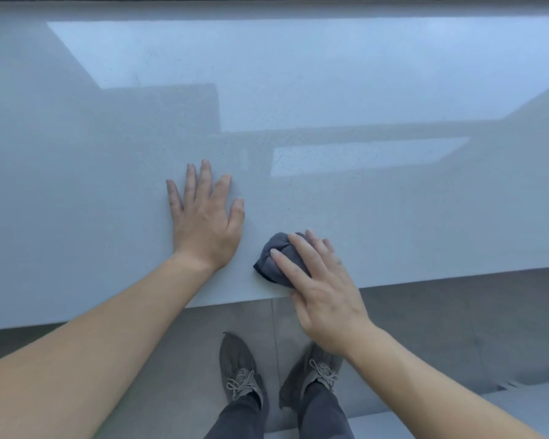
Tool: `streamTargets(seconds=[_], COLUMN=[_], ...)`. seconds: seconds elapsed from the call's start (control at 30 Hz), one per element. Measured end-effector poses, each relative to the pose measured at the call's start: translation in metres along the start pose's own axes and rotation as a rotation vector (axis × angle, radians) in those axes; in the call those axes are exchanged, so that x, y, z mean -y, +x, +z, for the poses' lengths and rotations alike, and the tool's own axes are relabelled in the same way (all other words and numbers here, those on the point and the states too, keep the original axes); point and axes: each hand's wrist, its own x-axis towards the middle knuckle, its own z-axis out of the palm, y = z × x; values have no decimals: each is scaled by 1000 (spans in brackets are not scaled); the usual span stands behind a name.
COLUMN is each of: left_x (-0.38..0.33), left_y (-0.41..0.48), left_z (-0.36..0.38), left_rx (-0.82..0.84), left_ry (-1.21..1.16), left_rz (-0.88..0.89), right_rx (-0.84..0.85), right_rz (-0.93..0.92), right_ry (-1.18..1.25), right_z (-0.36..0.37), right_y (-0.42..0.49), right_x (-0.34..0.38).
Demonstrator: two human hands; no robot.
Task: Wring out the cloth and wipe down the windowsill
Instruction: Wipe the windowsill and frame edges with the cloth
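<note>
Tally, single head view. Two hands: one left hand [203, 217], one right hand [324, 289]. One cloth [271, 258]. One windowsill [393, 201]. Two shoes: one left shoe [240, 369], one right shoe [317, 372]. Two forearms: one left forearm [92, 337], one right forearm [441, 384].

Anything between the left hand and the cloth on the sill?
No. In the head view only bare windowsill separates the left hand from the bunched grey cloth.
</note>
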Motion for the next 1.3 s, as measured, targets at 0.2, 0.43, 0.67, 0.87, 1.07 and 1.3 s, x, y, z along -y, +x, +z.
streamTargets(seconds=[0.2,0.43,0.67,0.87,1.07,1.3], left_x=[-49,-78,-83,-84,-86,-86], left_y=[19,38,36,37,37,38], left_z=[18,39,39,41,40,39], left_rx=[-42,-52,-33,-29,-23,-24], left_ry=[-139,32,71,109,112,150], left_rz=[43,-33,-49,-53,-64,-68], right_rx=[-251,-27,-131,-19,-106,2], right_rz=[576,50,421,12,302,-38], right_ry=[25,-28,14,-24,-26,-40], right_z=[-28,-18,-54,-38,-71,-50], right_y=[26,6,83,75,147,145], right_x=[-73,-51,-136,-110,-185,-137])
